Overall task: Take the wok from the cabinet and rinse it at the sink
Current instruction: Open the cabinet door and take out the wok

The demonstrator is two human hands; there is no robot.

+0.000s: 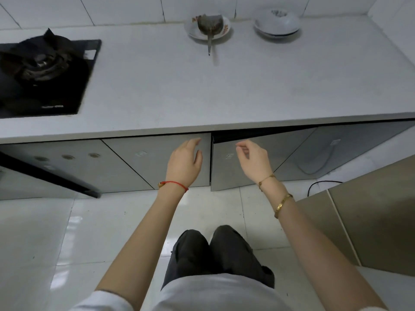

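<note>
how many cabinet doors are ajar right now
1: the door by the right hand is ajar; the door behind the left hand looks shut. Others are partly hidden.

- You see the scene from one wide-angle camera on your head, looking forward and steeply down.
- It faces the white countertop (202, 86) and the cabinet doors (157, 160) beneath it, from close range.
- Your own forearms, knees and the floor tiles (45, 232) fill the lower half.
- Straight edges bow near the frame borders.
</note>
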